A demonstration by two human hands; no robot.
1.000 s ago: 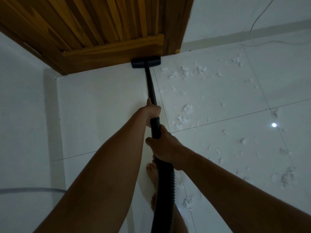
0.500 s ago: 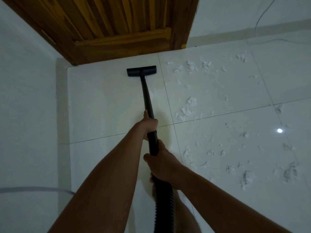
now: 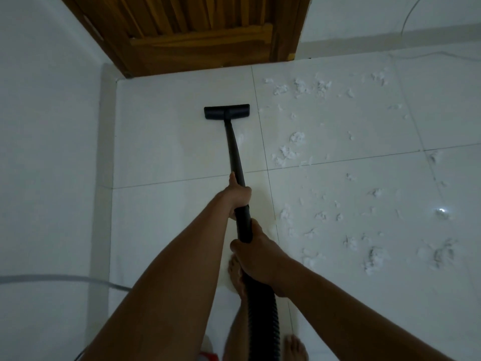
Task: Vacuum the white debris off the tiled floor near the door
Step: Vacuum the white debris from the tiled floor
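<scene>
Your left hand (image 3: 238,195) is wrapped around the black rigid vacuum wand (image 3: 234,149), thumb laid up along the tube. Your right hand (image 3: 257,259) grips lower, closed over the joint where the wand meets the black ribbed hose (image 3: 263,324), which drops past your bare feet.

Wand runs forward and slightly left from both hands to the flat black floor nozzle (image 3: 226,112). Nozzle sits flat on the white tiled floor (image 3: 161,152), apart from the brown slatted wooden door (image 3: 197,29), on the tile left of a grout line.

White fluffy debris (image 3: 291,149) lies right of the wand and nozzle: tufts just across the grout line, more near the far wall, a scattered spread to the right of your right hand. Tile under and left of the nozzle looks bare.

A thin grey cable (image 3: 59,278) curves across the lower left.
</scene>
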